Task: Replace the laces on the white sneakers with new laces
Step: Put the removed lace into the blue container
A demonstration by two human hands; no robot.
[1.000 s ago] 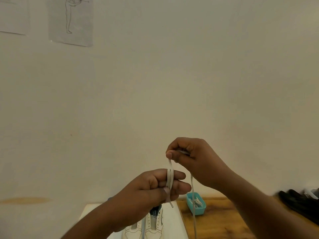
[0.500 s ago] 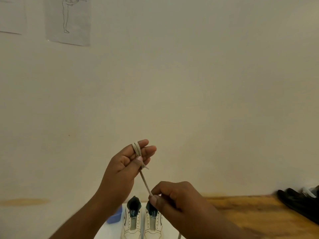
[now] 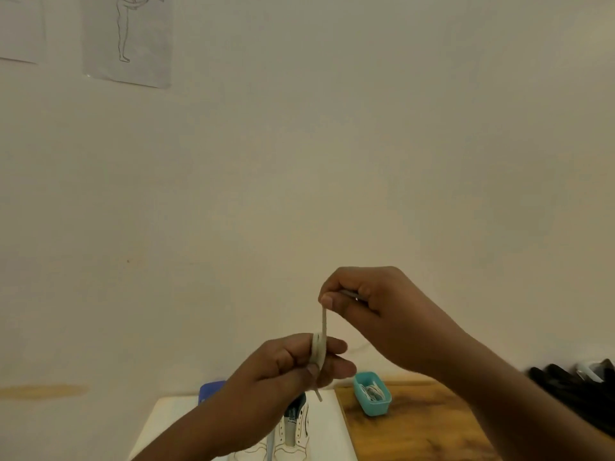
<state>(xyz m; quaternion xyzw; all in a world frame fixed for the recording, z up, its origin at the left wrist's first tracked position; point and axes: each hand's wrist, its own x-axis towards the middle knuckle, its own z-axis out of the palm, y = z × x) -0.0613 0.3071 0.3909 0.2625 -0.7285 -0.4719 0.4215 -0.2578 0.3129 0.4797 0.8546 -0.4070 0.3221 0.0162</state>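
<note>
i see the left hand holding lace coils wound round two straight fingers, thumb pressing. the right hand, at 1 o'clock, pinches the strand. slack tension risks coils slipping. sneakers sit at 6 o'clock.

The light is dim, warm and even, giving the plain cream wall a yellowish-grey cast with no glare or bright spots. Shadows are soft: a faint one lies on the wall behind the right hand. Both hands read dark and low in detail, the left hand slightly motion-blurred at its edges. The whole picture is soft and grainy, and the pale line-drawing sheet leans with wide-angle distortion.
</note>
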